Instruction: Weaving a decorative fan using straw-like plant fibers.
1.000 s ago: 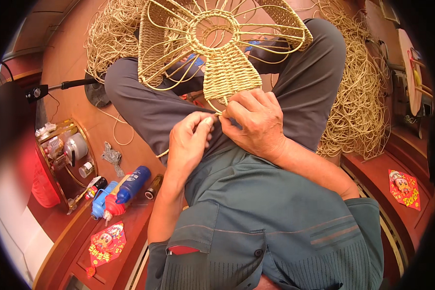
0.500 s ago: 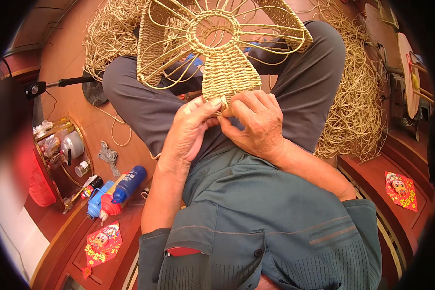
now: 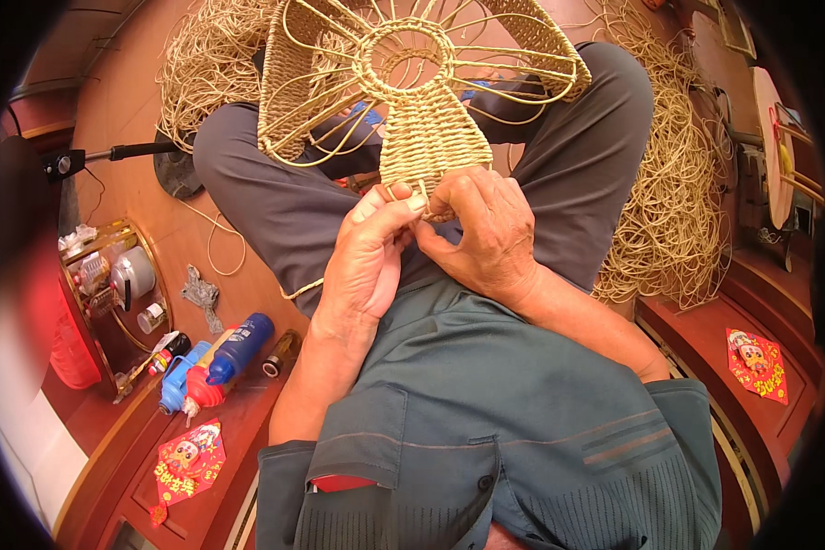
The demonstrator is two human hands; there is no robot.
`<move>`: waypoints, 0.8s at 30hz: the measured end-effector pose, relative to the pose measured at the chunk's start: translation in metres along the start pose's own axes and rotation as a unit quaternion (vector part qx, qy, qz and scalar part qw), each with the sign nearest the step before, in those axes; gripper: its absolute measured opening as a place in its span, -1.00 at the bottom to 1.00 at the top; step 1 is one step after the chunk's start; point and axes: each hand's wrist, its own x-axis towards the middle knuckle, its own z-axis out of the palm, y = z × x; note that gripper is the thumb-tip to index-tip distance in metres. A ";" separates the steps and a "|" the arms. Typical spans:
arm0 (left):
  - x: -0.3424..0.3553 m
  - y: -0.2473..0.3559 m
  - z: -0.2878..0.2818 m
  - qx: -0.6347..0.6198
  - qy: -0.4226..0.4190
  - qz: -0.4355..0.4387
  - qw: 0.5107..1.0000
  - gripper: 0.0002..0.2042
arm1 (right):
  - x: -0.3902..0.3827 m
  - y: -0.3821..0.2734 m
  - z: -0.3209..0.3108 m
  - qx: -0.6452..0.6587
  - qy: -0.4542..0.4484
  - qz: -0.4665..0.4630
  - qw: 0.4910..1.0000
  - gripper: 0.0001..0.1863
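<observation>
A woven straw-cord piece [image 3: 434,137] lies over my lap, its flat panel widening toward me from a round ring [image 3: 367,60]. Looped cord spokes fan out from that ring to tightly woven outer walls [image 3: 280,101]. At the panel's near edge, my left hand [image 3: 368,257] is closed, thumb and forefinger pinching the weave at its left corner. My right hand [image 3: 488,225] is closed over the right part of the same edge, fingers bent onto it. The fingertips of both hands nearly meet, and the strands between them are partly hidden. A loose cord [image 3: 304,290] trails beside my left wrist.
Big heaps of loose cord lie on the floor at far left [image 3: 215,73] and right [image 3: 674,211]. To the left are a blue bottle [image 3: 241,348], a brown bottle [image 3: 282,354], a round rack [image 3: 160,302] with containers and a black stand arm [image 3: 124,153].
My left fingers have shifted a little along the panel's near edge, and my right fingers have lifted slightly. The view has moved a bit, showing more of the brown bottle and the trailing cord.
</observation>
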 end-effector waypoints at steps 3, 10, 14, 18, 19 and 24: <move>-0.001 -0.005 0.006 -0.009 0.022 0.031 0.999 -0.76 | 0.000 0.001 0.000 0.004 0.007 -0.010 1.000 -0.64; -0.018 -0.006 0.011 0.170 0.157 0.180 0.956 -0.68 | 0.004 -0.001 -0.004 -0.015 0.001 -0.015 1.000 -0.60; -0.035 -0.013 0.018 0.229 0.137 0.272 0.925 -0.71 | 0.005 -0.004 -0.005 -0.022 0.005 -0.025 0.999 -0.65; -0.057 -0.004 0.018 0.108 0.025 0.226 0.968 -0.72 | 0.003 -0.003 -0.005 -0.026 -0.018 -0.027 0.999 -0.76; -0.062 0.000 0.012 0.068 -0.017 0.200 0.977 -0.72 | 0.003 -0.003 -0.005 -0.035 -0.024 -0.033 0.999 -0.78; -0.102 0.032 -0.049 -0.034 0.117 0.149 0.981 -0.79 | 0.002 0.000 -0.004 -0.067 -0.049 -0.044 0.996 -0.83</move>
